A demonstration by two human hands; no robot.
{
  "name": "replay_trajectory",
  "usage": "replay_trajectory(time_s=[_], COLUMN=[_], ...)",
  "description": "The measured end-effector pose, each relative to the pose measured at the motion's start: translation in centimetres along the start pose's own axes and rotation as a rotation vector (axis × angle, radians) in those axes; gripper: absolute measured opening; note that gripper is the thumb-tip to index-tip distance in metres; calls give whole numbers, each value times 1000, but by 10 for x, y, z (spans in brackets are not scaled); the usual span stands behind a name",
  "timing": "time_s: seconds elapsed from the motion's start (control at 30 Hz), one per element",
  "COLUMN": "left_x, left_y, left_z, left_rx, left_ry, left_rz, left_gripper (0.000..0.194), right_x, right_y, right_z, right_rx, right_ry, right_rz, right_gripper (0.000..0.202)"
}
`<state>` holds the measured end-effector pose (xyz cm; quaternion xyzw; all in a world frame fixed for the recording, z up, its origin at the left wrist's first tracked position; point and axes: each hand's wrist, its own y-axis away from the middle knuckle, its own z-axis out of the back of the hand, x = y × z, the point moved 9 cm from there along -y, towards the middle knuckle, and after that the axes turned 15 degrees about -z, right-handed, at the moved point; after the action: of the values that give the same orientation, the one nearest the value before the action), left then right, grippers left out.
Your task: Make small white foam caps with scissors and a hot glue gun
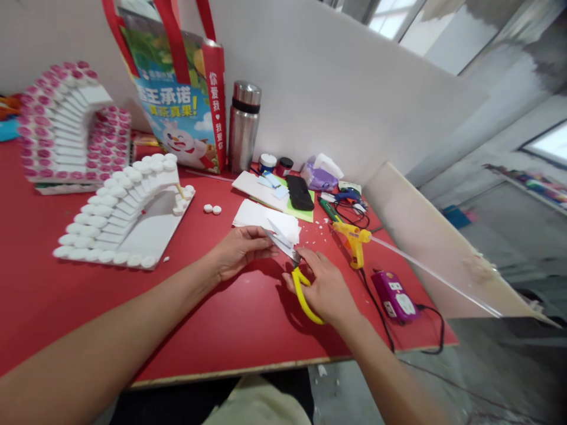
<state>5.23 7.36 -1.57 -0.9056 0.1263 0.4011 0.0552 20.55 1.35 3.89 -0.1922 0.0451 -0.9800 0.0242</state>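
My right hand [325, 284] is wrapped round a pair of scissors with yellow handles [305, 301], blades pointing up and left. My left hand [243, 251] pinches a small white piece of paper [273, 250] beside the blades; its outline is partly hidden by the fingers. Just beyond both hands lies a stack of white paper sheets [252, 215]. White paper scraps [319, 226] are scattered right of the stack. To the left stands a white stepped model edged with round white discs [106, 215], with two loose white discs [212, 209] near it.
A yellow glue gun [354, 239] and a purple power socket [396, 296] with cables are at the right. A steel flask [244, 127], a printed bag [177, 100] and a pink-white model [66, 127] stand behind. A black phone-like object [300, 192] lies near tissues [319, 176].
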Motion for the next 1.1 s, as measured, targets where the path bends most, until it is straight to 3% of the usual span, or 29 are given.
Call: replay_trajectory(time_s=[0.67, 0.77, 0.9, 1.1], left_x=[4, 3, 2, 2], left_y=[5, 5, 6, 5], left_z=[3, 0, -6, -2], left_rx=[-73, -60, 6, 14], left_ry=[-14, 0, 31, 60], left_rz=[77, 86, 92, 88], left_gripper=[18, 18, 20, 22], right_x=[-10, -18, -50, -82], right_y=[11, 11, 8, -9], right_z=[-8, -5, 8, 33], right_rx=[-24, -11, -60, -107], right_ry=[-206, -249, -229, 153], right_rz=[53, -50, -277, -406], right_gripper=[36, 37, 46, 44])
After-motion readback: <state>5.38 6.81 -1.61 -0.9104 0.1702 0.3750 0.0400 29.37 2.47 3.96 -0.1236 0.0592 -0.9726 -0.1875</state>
